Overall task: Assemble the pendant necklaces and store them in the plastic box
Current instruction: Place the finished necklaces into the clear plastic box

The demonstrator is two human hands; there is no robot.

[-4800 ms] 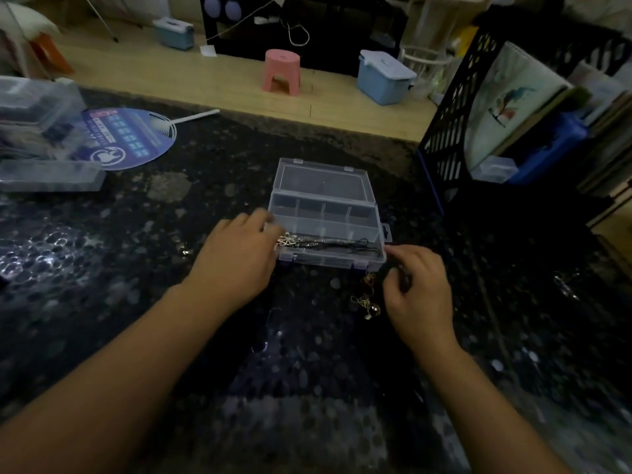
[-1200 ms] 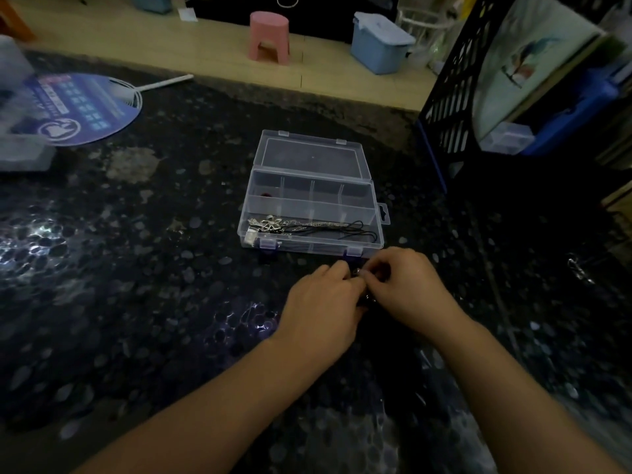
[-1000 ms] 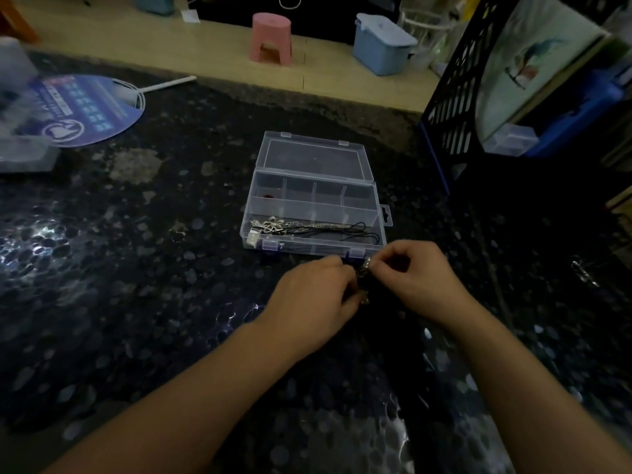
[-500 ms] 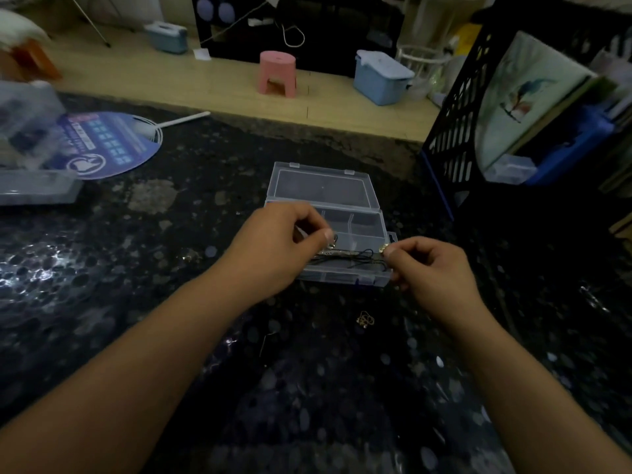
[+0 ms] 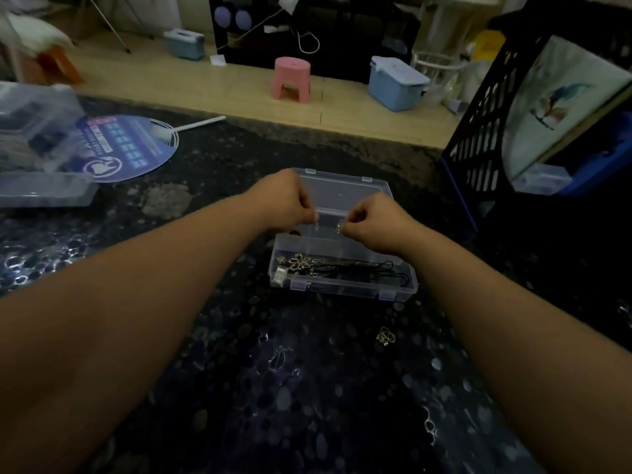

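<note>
A clear plastic box (image 5: 345, 289) lies open on the dark speckled table, its lid (image 5: 345, 189) flat behind it. In its front compartment rest a silver flower pendant (image 5: 301, 263) and black cords (image 5: 362, 270). My left hand (image 5: 285, 201) and my right hand (image 5: 371, 222) hover above the box's back compartments, each pinching a small metal end of a thin necklace; the cord between them is too dim to make out. A small gold pendant (image 5: 385, 336) lies loose on the table in front of the box, to the right.
A round blue-and-purple fan (image 5: 123, 148) and clear plastic containers (image 5: 37, 159) sit at the table's left. A black mesh file rack (image 5: 533, 107) stands at the right. Beyond the table edge are a pink stool (image 5: 292, 78) and a blue bin (image 5: 396, 83).
Both hands came together over the loose pendants in front of the box, then rose and moved back over the box holding a necklace by its ends. One gold pendant stays on the table.
</note>
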